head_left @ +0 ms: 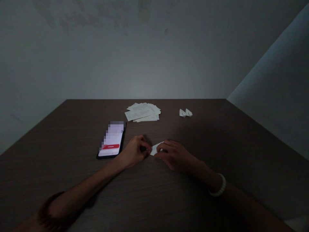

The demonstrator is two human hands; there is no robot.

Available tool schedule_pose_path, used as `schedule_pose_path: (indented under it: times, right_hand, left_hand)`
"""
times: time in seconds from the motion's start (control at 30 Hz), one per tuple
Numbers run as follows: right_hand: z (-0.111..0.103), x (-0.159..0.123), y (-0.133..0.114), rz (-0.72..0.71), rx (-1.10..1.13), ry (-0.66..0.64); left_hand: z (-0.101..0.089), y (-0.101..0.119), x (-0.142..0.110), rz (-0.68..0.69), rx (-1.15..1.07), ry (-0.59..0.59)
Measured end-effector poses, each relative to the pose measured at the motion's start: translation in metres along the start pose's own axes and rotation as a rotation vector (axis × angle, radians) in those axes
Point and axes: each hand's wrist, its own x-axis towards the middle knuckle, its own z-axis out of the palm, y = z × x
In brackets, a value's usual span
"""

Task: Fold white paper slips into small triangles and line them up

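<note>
A small white piece of paper (154, 149) is held low over the table between both hands, and parts of it are covered by fingers. My left hand (135, 150) pinches its left corner between thumb and fingertips. On the other side, my right hand (175, 155) is closed on the paper's right part, fingers bent. Beyond the hands lies a fanned pile of printed paper slips (143, 112). A folded white paper bow (185, 112) rests farther right on the table.
Left of my left hand lies a phone (112, 140) with a lit screen, part of it pixelated. Everything sits on a dark brown wooden table (217, 135). A grey wall (145, 64) stands behind its far edge, and a slanted pale surface (277, 80) rises at the right.
</note>
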Motion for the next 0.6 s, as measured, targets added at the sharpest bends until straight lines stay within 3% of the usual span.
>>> schedule_pose_path:
  times: [0.4,0.6]
  right_hand:
    - [0.002,0.001,0.002,0.008,-0.013,-0.043]
    - [0.002,0.002,0.001,0.011,-0.019,-0.029]
  left_hand:
    - [-0.004,-0.005,0.001,0.026,-0.036,-0.07]
    - [-0.01,-0.009,-0.013,0.192,0.003,-0.016]
